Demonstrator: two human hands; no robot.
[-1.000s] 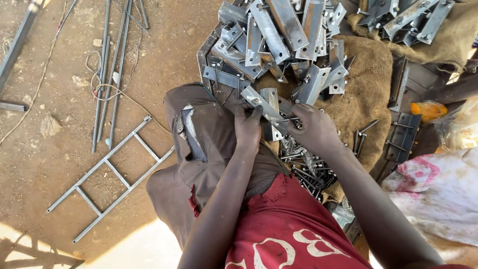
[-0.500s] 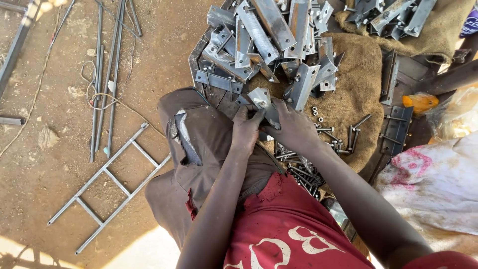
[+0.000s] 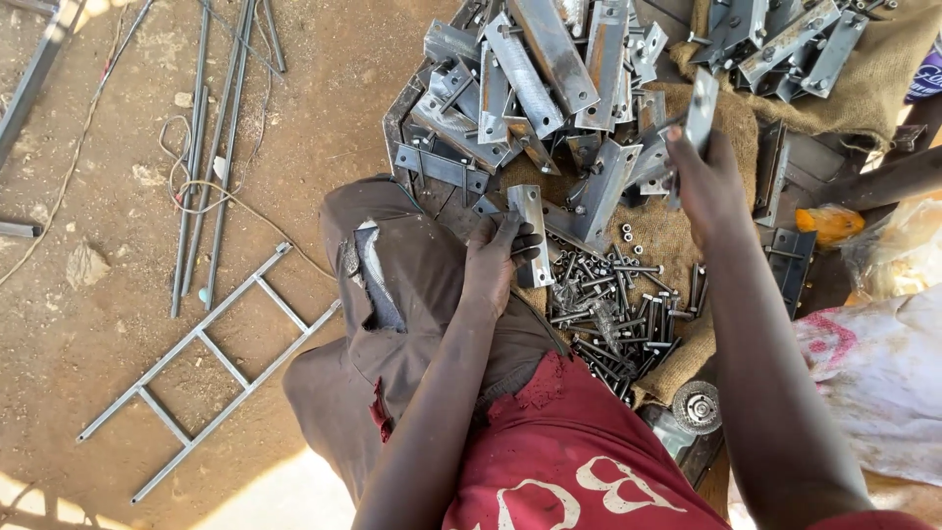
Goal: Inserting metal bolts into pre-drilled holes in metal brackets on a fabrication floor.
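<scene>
My left hand (image 3: pixel 496 263) rests on my knee and grips a flat grey metal bracket (image 3: pixel 531 232) that stands nearly upright. Over the burlap sack (image 3: pixel 677 236), my right hand (image 3: pixel 708 185) is raised and holds another metal bracket (image 3: pixel 700 110) by its lower end. Between the hands lies a heap of dark bolts and nuts (image 3: pixel 608 304) on the burlap. Behind them is a big pile of angled steel brackets (image 3: pixel 530 88).
A ladder-like welded steel frame (image 3: pixel 211 368) lies on the dirt at left, with long rods (image 3: pixel 211 147) and a loose wire (image 3: pixel 186 186) above it. More brackets (image 3: pixel 785 44) sit on burlap at top right. A white cloth bag (image 3: pixel 878 373) is at right.
My hands, close together on one bracket earlier, have separated. The right hand has lifted up and to the right with a second bracket; the left stays on the knee holding the first.
</scene>
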